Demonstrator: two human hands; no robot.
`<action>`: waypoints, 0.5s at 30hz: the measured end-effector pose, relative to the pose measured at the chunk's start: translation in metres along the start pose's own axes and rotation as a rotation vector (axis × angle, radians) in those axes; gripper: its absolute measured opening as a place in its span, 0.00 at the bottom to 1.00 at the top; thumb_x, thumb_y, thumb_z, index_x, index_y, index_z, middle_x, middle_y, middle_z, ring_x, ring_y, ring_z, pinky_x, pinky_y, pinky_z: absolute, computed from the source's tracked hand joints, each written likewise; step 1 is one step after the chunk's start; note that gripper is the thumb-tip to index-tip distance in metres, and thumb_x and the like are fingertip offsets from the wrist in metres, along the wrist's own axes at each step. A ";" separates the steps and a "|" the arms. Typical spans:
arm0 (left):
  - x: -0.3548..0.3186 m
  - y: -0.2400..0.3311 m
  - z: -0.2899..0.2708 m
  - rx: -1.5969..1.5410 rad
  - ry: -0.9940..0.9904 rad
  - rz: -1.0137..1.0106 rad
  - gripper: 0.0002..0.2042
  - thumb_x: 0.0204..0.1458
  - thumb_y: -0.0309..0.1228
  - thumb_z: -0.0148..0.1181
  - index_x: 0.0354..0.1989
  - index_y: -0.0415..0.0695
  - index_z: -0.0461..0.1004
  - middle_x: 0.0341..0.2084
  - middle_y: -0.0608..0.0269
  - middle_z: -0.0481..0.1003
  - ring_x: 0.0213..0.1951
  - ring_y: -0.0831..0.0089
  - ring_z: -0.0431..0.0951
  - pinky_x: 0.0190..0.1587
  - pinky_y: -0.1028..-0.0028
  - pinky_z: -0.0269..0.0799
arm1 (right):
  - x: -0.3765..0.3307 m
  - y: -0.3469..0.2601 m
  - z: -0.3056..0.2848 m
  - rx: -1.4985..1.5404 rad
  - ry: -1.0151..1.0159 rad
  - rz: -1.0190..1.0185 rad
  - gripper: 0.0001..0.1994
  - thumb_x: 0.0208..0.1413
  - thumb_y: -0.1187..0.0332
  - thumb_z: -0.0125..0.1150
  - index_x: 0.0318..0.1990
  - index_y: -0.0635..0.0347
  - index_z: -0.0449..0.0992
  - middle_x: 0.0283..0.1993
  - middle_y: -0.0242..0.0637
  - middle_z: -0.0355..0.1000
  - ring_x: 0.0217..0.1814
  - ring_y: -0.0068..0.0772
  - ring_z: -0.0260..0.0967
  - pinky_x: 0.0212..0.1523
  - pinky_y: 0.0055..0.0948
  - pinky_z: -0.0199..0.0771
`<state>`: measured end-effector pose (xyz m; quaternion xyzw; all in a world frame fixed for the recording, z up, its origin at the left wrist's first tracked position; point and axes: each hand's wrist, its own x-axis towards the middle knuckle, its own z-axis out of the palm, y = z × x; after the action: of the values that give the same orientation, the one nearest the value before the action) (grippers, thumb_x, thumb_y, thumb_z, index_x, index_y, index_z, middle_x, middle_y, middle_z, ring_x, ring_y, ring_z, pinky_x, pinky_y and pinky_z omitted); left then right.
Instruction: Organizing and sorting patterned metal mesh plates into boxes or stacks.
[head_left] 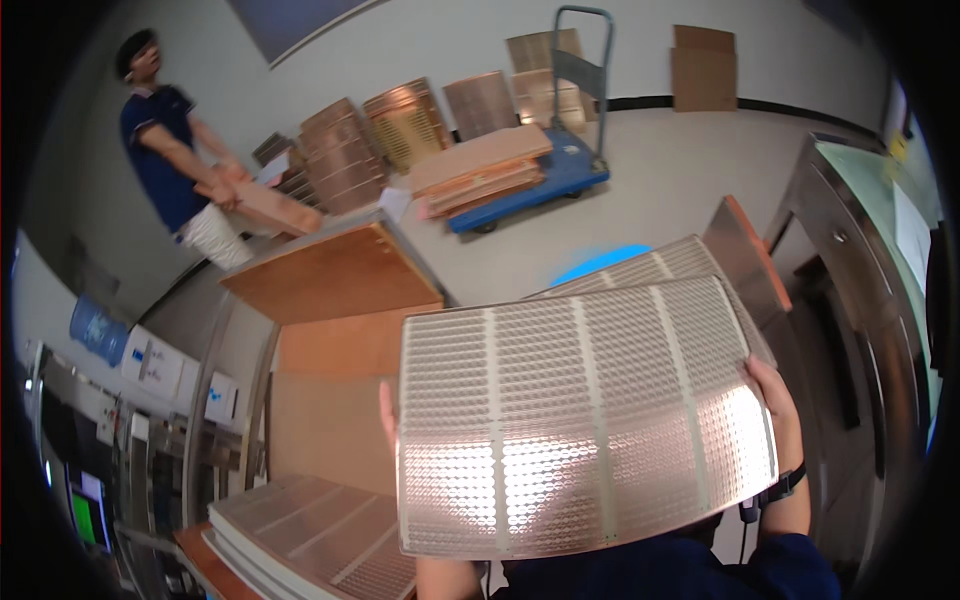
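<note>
Holding shiny gridded panel [590, 410], at 5 o'clock, seems step now. Right hand [779, 398], 4 o'clock, fingers closed on panel's edge. Left hand [387, 412], 7 o'clock, by other edge, mostly hidden: cannot tell how open. Next move likely needs both sides held level.

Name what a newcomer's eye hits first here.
First, the shiny gridded panel held between the left hand and right hand, lower centre, glare across its lower half. Then the blue cart carrying stacked boards, upper centre. Also the co-worker in dark blue, upper left, holding a brown slab.
</note>
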<state>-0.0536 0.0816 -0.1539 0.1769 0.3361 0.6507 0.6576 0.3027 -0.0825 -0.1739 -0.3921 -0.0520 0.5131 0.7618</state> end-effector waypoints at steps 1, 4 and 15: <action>-0.004 -0.006 -0.002 0.037 -0.055 0.078 0.20 0.59 0.38 0.44 0.58 0.42 0.59 0.49 0.50 0.68 0.49 0.62 0.73 0.48 0.64 0.76 | 0.008 0.005 -0.007 -0.084 -0.035 0.027 0.18 0.62 0.60 0.47 0.48 0.68 0.70 0.41 0.44 0.75 0.39 0.32 0.75 0.40 0.27 0.76; -0.013 -0.018 -0.066 0.074 -0.105 0.158 0.25 0.61 0.44 0.41 0.59 0.39 0.58 0.52 0.49 0.66 0.52 0.63 0.71 0.51 0.65 0.73 | 0.025 0.021 0.019 -0.158 -0.177 0.042 0.19 0.61 0.60 0.49 0.50 0.69 0.69 0.43 0.46 0.74 0.39 0.33 0.75 0.41 0.28 0.77; 0.014 -0.135 -0.197 0.066 -0.140 -0.071 0.18 0.59 0.35 0.48 0.55 0.40 0.64 0.51 0.55 0.70 0.50 0.66 0.72 0.50 0.70 0.72 | 0.038 0.236 0.171 -0.494 -0.740 0.467 0.18 0.60 0.68 0.51 0.55 0.66 0.62 0.48 0.43 0.71 0.50 0.33 0.69 0.47 0.31 0.73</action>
<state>-0.0875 0.0431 -0.3877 0.2315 0.3164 0.6015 0.6960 0.0628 0.0806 -0.2224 -0.3536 -0.3494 0.7468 0.4418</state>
